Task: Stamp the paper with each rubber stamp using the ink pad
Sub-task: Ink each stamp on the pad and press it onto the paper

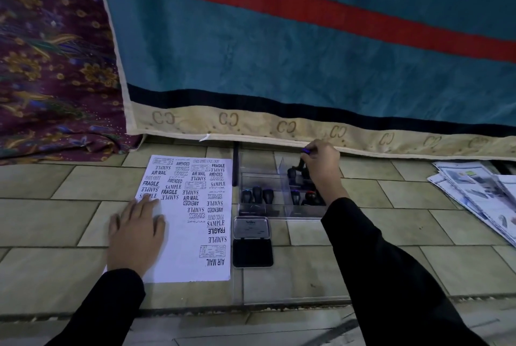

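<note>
Tiled floor: magazines right, fingers perhaps on stamp.

The paper lies at lower left of centre. Just right of it sits the ink pad, with the stamp box directly above.

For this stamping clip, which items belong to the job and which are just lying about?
Job: paper under the left hand; open ink pad; clear box of stamps; right hand gripping one stamp.
Lying about: leaflets, patterned cloth, blue blanket.
</note>
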Available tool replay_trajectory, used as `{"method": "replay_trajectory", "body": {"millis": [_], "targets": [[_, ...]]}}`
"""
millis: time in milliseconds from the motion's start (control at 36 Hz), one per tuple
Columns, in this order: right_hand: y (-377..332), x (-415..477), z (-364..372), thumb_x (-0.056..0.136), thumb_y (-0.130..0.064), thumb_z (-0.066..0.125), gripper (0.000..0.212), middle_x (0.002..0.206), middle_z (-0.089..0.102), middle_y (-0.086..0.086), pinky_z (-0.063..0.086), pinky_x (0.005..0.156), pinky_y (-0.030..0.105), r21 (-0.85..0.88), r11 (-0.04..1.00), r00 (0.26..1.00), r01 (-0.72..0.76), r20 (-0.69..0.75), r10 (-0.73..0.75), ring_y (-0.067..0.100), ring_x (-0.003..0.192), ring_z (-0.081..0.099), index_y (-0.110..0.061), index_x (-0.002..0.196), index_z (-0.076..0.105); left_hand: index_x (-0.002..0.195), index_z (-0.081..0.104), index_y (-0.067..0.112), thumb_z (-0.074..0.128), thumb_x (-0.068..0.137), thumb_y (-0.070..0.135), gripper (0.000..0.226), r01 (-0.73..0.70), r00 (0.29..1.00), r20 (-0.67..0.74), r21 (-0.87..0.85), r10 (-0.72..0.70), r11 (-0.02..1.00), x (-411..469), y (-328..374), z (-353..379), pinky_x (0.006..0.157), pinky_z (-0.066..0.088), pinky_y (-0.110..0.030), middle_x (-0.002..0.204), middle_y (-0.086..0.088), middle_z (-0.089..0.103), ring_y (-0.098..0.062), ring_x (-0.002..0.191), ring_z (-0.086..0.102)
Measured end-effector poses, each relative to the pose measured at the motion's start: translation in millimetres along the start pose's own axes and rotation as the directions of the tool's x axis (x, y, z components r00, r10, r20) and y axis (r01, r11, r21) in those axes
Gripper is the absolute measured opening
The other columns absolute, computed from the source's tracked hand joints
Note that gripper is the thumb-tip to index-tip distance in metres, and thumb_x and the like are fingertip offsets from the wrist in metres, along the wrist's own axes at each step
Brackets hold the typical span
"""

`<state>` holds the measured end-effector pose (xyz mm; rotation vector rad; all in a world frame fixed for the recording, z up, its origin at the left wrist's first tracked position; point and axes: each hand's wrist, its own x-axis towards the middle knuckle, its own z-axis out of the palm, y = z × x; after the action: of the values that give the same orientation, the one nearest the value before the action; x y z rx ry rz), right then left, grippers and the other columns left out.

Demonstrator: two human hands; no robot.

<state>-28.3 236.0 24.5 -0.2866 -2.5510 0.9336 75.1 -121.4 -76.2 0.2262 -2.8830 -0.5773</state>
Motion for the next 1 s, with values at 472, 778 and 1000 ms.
{"method": "replay_trajectory", "body": {"millis": [472, 778, 1000], "targets": [[-7.3, 5.7, 22.0, 0.085, -0.009, 0.064, 0.016, 0.103, 0.065, 0.018, 0.049, 0.072, 0.031, -0.338, 0.941, 0.949, 0.012, 0.302, 0.097, 0.031, 0.092, 0.062, -0.003, 0.100, 0.063, 0.136, 0.049, 0.019, 0.048, 0.095, 0.024, 0.041, 0.009, 1.000, 0.013, -0.001, -0.009, 1.000, -0.4, 1.7, -2.1, 0.116, 0.018, -0.049, 0.151, 0.000, 0.041, -0.022, 0.142, 0.029], [-40.3, -48.0, 40.3, 0.088, -0.007, 0.053, 0.009, 0.084, 0.057, 0.013, 0.048, 0.066, 0.032, -0.349, 0.884, 0.871, 0.312, 0.476, -0.120, 0.027, 0.079, 0.057, -0.004, 0.091, 0.062, 0.117, 0.063, 0.014, 0.034, 0.083, 0.036, 0.049, -0.009, 0.997, -0.078, 0.157, 0.022, 0.988, -3.4, 6.3, -6.6, 0.104, 0.030, -0.056, 0.127, -0.011, 0.056, -0.037, 0.119, 0.044], [-42.1, -61.7, 45.7, 0.092, -0.013, 0.055, 0.023, 0.112, 0.059, 0.022, 0.051, 0.078, 0.038, -0.414, 0.860, 0.854, 0.297, 0.518, -0.046, 0.037, 0.104, 0.059, 0.002, 0.109, 0.057, 0.124, 0.063, 0.013, 0.027, 0.079, 0.037, 0.062, -0.048, 0.999, -0.007, 0.207, 0.051, 0.977, -9.1, 6.4, -11.5, 0.098, 0.032, -0.063, 0.115, -0.015, 0.060, -0.038, 0.103, 0.055]]}}
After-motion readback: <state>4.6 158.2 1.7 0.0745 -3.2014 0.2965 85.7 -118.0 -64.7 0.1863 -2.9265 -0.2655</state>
